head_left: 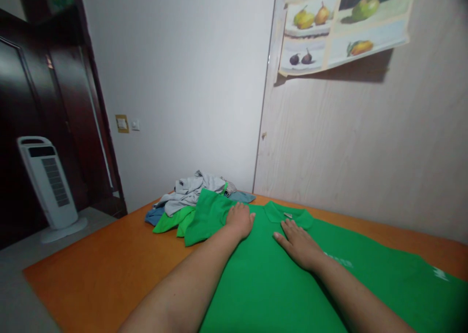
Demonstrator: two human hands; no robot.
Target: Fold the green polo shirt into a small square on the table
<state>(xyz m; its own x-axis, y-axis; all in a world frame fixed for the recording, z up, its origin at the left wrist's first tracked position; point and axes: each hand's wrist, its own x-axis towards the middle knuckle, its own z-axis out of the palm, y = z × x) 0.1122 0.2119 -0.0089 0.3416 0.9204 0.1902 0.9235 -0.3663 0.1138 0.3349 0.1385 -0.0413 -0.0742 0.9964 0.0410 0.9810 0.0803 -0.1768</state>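
Note:
A green polo shirt [270, 279] lies spread on the orange table, its collar toward the wall and white markings on the chest and the right-hand sleeve. My left hand [240, 221] rests flat on the shirt near the left-hand shoulder, palm down. Just below the collar, my right hand [298, 243] presses on the cloth with its fingers stretched and the thumb apart. Neither hand grips anything. The shirt's lower part runs out of view at the bottom, partly behind my forearms.
A heap of crumpled clothes [193, 191], grey, blue and bright green, sits at the table's far left, touching the shirt's sleeve. The orange table [102, 274] ends at a wall [190, 79]. A white tower fan [51, 186] stands on the floor by a dark door [22, 94].

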